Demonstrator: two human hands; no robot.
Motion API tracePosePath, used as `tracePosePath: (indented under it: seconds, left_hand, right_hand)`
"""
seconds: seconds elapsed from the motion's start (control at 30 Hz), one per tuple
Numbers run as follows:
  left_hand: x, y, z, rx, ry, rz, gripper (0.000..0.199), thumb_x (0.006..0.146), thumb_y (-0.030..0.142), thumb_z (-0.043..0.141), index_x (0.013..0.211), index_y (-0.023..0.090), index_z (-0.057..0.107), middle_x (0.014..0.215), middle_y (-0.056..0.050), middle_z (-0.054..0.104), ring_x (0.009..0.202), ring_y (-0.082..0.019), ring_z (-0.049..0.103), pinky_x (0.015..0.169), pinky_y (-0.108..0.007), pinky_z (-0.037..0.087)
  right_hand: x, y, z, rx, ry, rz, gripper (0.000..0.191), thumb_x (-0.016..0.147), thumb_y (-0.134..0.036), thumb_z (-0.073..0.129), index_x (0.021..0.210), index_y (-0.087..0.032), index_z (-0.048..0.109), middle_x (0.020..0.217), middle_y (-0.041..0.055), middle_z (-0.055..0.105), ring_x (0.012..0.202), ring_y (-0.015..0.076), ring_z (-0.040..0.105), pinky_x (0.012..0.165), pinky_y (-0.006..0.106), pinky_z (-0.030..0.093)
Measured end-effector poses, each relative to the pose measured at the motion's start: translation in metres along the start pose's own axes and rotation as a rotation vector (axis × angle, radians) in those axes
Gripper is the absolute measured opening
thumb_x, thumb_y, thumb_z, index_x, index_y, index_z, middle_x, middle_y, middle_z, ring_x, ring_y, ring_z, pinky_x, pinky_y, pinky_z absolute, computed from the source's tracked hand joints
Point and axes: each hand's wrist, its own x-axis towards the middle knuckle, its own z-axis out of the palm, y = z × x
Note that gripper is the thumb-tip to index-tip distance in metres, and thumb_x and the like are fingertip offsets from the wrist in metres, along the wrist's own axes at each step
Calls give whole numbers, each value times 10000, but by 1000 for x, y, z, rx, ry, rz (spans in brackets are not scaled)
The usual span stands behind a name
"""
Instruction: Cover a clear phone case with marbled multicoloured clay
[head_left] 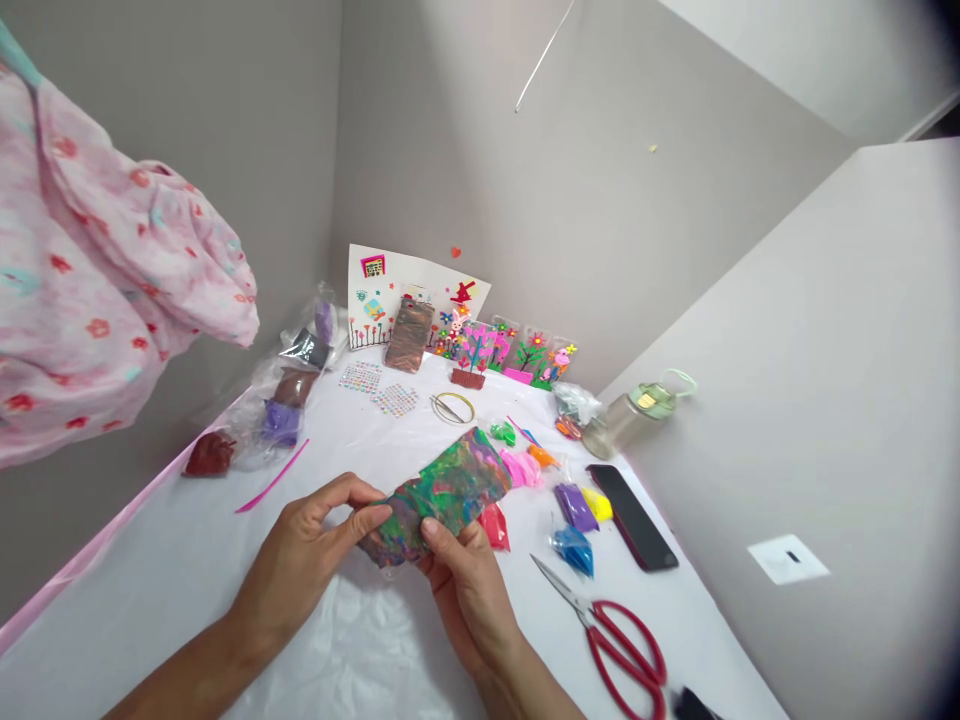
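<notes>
Both hands hold a flat, rectangular clay-covered phone case, marbled in green, blue, orange and purple, tilted above the table. My left hand pinches its near left end between thumb and fingers. My right hand grips the lower edge, with the thumb on the coloured face and the fingers underneath. A little clear material shows along the bottom edge. Just beyond lie a red clay packet, a pink clay packet and a green clay packet. The underside of the case is hidden.
Red-handled scissors and a black phone lie on the right, near a bottle. Bagged clay lines the left edge. A brown case leans against a decorated board. Pink floral cloth hangs at left.
</notes>
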Motion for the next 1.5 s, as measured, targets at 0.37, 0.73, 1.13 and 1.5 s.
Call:
tracePosePath:
  seconds: [0.37, 0.73, 1.13, 1.5]
  left_hand:
    - [0, -2, -4, 12, -51, 7, 286, 863, 526, 637, 769, 258, 670, 791, 30, 664, 780, -184, 631, 713, -224, 486]
    - [1, -1, -2, -262, -115, -129, 316, 800, 540, 715, 827, 228, 672, 786, 36, 643, 631, -148, 650, 624, -254, 578]
    - [-1, -5, -4, -205, -126, -98, 277, 834, 509, 688, 855, 234, 653, 789, 44, 599, 645, -124, 578, 616, -218, 498]
    - [-2, -2, -3, -203, -97, -170, 346, 828, 563, 655, 798, 219, 633, 714, 42, 581, 612, -140, 572, 550, -220, 509]
  right_hand:
    - [-2, 1, 3, -29, -1, 24, 257, 769, -293, 812, 994, -178, 769, 961, 59, 780, 836, 204, 705, 820, 328, 559]
    - [-3, 4, 7, -52, -56, 40, 254, 759, -300, 814, 980, -178, 781, 917, 58, 783, 812, 223, 702, 852, 363, 535]
    - [-3, 10, 4, -99, -46, 48, 221, 755, -286, 817, 934, -162, 783, 836, 43, 763, 728, 163, 653, 752, 277, 503]
    - [-4, 12, 5, -96, -68, 71, 224, 747, -289, 817, 931, -166, 780, 858, 51, 768, 746, 186, 674, 796, 317, 517]
